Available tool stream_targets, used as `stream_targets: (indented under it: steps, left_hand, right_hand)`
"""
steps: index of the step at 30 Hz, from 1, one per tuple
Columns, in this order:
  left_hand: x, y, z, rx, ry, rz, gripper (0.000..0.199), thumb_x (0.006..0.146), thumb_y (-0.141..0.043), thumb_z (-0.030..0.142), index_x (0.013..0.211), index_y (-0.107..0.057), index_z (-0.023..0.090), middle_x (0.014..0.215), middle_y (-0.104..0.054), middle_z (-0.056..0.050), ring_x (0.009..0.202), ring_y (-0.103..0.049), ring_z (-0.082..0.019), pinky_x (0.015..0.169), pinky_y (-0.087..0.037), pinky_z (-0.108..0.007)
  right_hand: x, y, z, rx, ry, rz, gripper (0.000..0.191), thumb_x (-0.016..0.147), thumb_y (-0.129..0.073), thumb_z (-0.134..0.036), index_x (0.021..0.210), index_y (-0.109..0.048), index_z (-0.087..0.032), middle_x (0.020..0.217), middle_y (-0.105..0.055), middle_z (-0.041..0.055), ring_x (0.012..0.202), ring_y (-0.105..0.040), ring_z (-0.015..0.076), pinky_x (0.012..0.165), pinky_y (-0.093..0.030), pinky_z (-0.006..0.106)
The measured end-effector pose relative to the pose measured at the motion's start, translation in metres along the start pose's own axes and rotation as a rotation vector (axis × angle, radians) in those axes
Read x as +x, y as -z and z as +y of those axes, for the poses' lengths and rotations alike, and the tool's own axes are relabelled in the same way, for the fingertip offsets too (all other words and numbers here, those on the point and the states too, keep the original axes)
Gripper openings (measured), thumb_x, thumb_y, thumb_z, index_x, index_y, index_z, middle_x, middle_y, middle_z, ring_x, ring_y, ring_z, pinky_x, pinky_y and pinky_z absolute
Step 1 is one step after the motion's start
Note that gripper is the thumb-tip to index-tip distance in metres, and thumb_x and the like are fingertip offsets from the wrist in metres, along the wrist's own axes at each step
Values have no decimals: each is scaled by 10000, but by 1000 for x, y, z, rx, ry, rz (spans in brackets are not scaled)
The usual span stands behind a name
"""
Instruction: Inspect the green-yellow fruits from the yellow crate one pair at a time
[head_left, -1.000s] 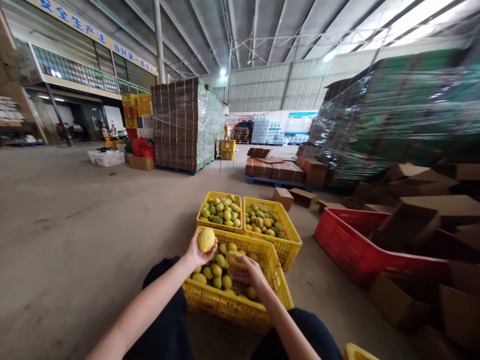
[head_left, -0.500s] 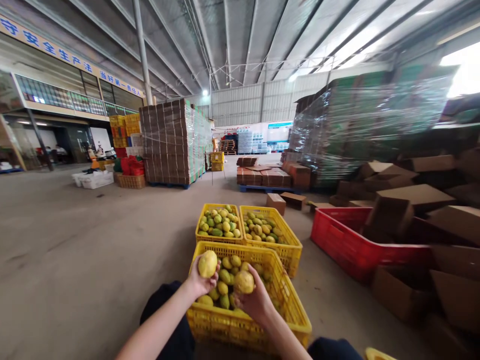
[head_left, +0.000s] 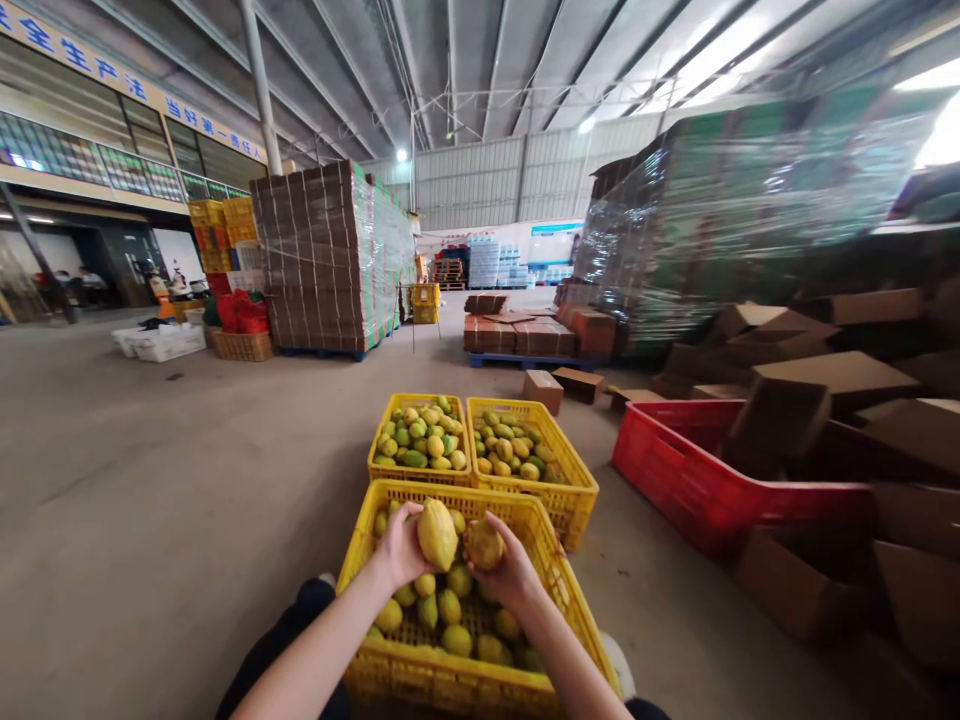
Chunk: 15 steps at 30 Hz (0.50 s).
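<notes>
My left hand [head_left: 403, 547] is closed around a pale yellow, faintly ridged papaya [head_left: 436, 535], held upright above the near yellow crate [head_left: 577, 610]. Just to its right, my right hand [head_left: 511, 570] grips a browner yellow papaya [head_left: 484, 545], its rounded end facing me. Below both hands, several green and yellow papayas [head_left: 456, 640] lie loose in the near crate, with part of the crate floor showing between them. My forearms cover some of the crate's front wall.
Beyond stand two more yellow crates of papayas, one on the left [head_left: 373, 440] and one on the right [head_left: 581, 465]. A red bin [head_left: 675, 490] with cardboard boxes [head_left: 832, 375] is at right. Wrapped carton stacks [head_left: 307, 260] rise farther back.
Both hands, each still holding a papaya, have come closer together over the near crate. The left papaya has turned more upright. The camera view has shifted slightly.
</notes>
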<state>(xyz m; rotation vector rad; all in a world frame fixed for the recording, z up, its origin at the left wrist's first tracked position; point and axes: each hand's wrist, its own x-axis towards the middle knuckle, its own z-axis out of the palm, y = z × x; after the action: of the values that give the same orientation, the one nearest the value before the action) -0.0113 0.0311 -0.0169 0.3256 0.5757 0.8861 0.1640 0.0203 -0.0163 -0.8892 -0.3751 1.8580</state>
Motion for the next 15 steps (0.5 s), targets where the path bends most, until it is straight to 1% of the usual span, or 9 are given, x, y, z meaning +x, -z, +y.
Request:
stream_targets:
  steps: [2,3,6,8,11,13,15]
  left_hand:
    - [4,3,-2,-21,5,-38,337,774,-524,381,986,-629,140,843,-688,-79,727,-653,-238,637,-484,-350]
    - [7,4,-3,-42,4,-29,329,772,-539,401,962,-633,150,832,-686,-68,720,-650,-237,640,-483,-355]
    - [13,3,-4,-105,-23,63,329,776,-553,457,895,-630,160,756,-670,-50,688,-647,-236,637,-486,-357]
    - [14,0,-2,-131,-59,114,317,788,-541,449,871,-626,155,731,-665,-50,683,-651,-229,643,-494,-348]
    - [13,-7,3,-134,-115,114,316,802,-512,437,837,-634,149,733,-671,-53,674,-657,-214,642,-515,-335]
    - [12,-12,5,-121,-162,114,311,798,-501,429,814,-640,151,716,-669,-54,677,-661,-215,643,-528,-334]
    - [12,-17,4,-82,-218,125,301,779,-500,415,784,-640,148,693,-661,-60,682,-666,-218,634,-534,-327]
  right_hand:
    - [4,-1,-3,37,-19,-13,227,809,-589,-368,763,-627,-149,602,-681,50,486,-624,157,445,-481,242]
    - [5,-2,-3,48,-25,-21,248,814,-572,-378,755,-633,-146,596,-677,53,487,-623,159,451,-483,245]
    - [10,-3,-1,43,-33,-82,257,800,-571,-378,758,-655,-139,590,-669,55,495,-621,161,461,-481,252]
    - [13,0,4,27,-31,-115,254,777,-584,-375,743,-664,-137,596,-671,59,497,-621,168,446,-468,255]
    - [16,5,11,9,-57,-92,254,750,-585,-368,693,-663,-133,590,-672,65,484,-619,180,410,-441,256]
    - [16,6,9,8,-82,-94,256,740,-581,-362,684,-666,-127,587,-670,69,488,-624,187,406,-438,259]
    - [14,5,3,3,-74,-123,263,726,-584,-360,690,-675,-116,596,-672,77,498,-627,195,408,-442,266]
